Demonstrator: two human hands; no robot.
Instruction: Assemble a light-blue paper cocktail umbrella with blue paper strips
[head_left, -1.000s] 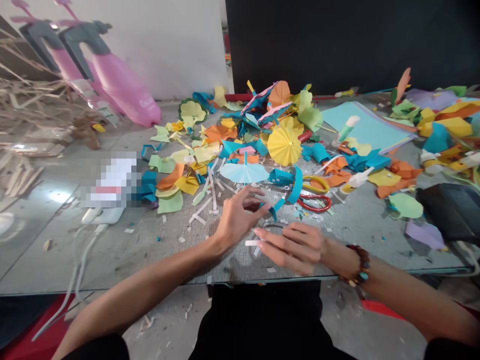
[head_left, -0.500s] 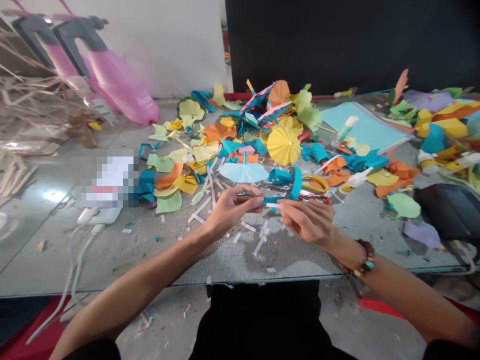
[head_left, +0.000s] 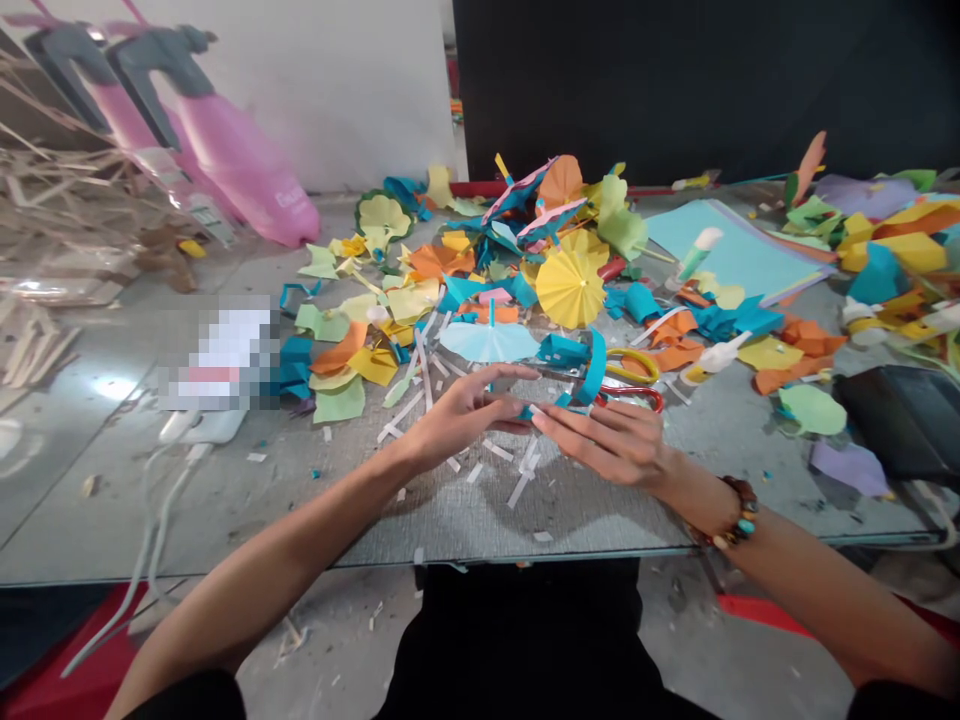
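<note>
A curled blue paper strip [head_left: 595,368] runs between my hands above the table. My left hand [head_left: 465,415] pinches its left end between thumb and fingers. My right hand [head_left: 611,440] is closed along the strip, thumb beneath the curl and fingertips pressed near the left thumb. A small white bit shows at the right fingertips; whether it is tape is unclear. Just behind the hands lie scissors with a red handle [head_left: 637,400] and another yellow handle [head_left: 636,366]. A pale blue pleated paper umbrella [head_left: 487,342] stands beyond my left hand.
Coloured paper scraps and a yellow pleated paper disc [head_left: 570,288] cover the table's back. White strips [head_left: 517,488] lie in front of my hands. A glue bottle [head_left: 716,358], blue paper sheets [head_left: 727,245], a phone [head_left: 225,345] with cables and pink spray bottles [head_left: 240,170] surround them.
My right hand has shifted slightly left along the blue strip, its fingers straighter. The white piece that stuck out between my hands is now mostly covered by the fingers.
</note>
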